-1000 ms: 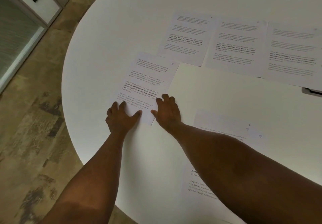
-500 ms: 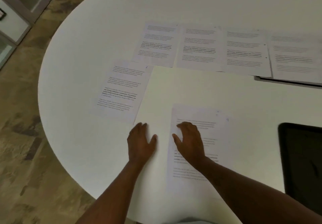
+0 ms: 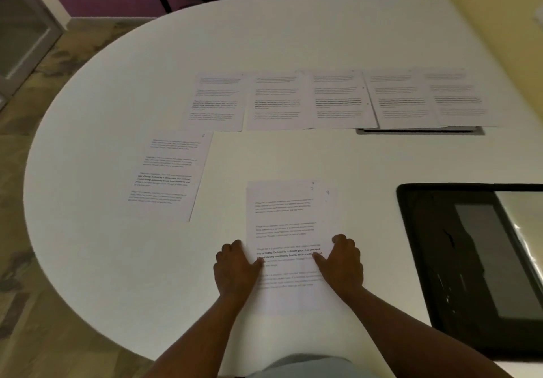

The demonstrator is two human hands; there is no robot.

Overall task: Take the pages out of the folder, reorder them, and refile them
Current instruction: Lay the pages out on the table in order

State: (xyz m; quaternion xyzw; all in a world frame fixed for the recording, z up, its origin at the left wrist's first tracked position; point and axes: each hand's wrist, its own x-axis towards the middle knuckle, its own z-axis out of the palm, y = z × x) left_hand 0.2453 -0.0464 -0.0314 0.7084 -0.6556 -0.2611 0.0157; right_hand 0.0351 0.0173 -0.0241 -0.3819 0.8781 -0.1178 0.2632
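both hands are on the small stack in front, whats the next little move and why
Probably lift the top sheet off the stack and lay it beside the single page at left. The left hand and right hand grip its side edges, offset corners show more sheets beneath, and five pages already lie in a row.

Printed pages (image 3: 286,230) stacked on open folder (image 3: 293,157)

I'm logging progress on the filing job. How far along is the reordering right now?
Done: the pages are out, five in a far row and one single page at the left. In hand: left hand and right hand hold the edges of the small stack lying on the open folder. Left: sorting that stack, gathering everything, refiling.
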